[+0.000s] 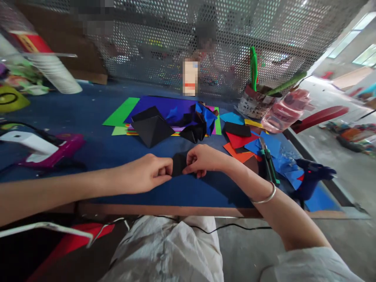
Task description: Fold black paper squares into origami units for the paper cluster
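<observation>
Between my two hands, just above the blue tabletop (117, 152), is a small piece of black paper (178, 164). My left hand (154, 172) pinches its left side with thumb and curled fingers. On its right side my right hand (202, 159), with a bangle at the wrist, grips it the same way. Beyond the hands lies a folded black paper shape (151, 127), standing up in points. Beside it are more folded black (194, 133) and blue paper pieces (209, 119), resting on a stack of coloured sheets (164, 103).
To the right are loose paper scraps (239, 143), a green cutter (268, 160), a dark blue glue gun (310, 178), a pink-tinted bottle (286, 111) and a pot (254, 102). A magenta-and-white tool (53, 150) and stacked paper cups (55, 72) stand left. A perforated metal panel (152, 58) rises behind.
</observation>
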`<control>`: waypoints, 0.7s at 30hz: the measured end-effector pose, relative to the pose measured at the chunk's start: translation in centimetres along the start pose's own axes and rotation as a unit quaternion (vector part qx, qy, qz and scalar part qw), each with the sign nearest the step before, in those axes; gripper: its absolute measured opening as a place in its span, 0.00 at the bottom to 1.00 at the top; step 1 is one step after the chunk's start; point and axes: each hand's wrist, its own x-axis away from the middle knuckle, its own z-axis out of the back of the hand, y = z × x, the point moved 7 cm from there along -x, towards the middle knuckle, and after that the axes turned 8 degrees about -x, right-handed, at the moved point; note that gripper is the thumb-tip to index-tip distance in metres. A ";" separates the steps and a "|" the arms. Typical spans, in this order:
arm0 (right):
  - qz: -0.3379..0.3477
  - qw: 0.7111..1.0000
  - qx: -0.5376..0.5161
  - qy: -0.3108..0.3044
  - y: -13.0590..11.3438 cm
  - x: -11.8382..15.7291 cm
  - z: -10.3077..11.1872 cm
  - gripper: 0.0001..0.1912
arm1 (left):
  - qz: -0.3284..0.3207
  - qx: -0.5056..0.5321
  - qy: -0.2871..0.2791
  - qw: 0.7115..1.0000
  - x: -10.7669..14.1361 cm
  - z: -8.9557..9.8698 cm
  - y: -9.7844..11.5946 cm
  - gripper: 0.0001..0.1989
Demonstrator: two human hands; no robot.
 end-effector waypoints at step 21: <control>0.039 0.999 0.007 0.002 -0.1 0.0 0.0 0.17 | 0.192 -0.009 -0.302 0.934 -4.9 -1.6 -0.7 0.30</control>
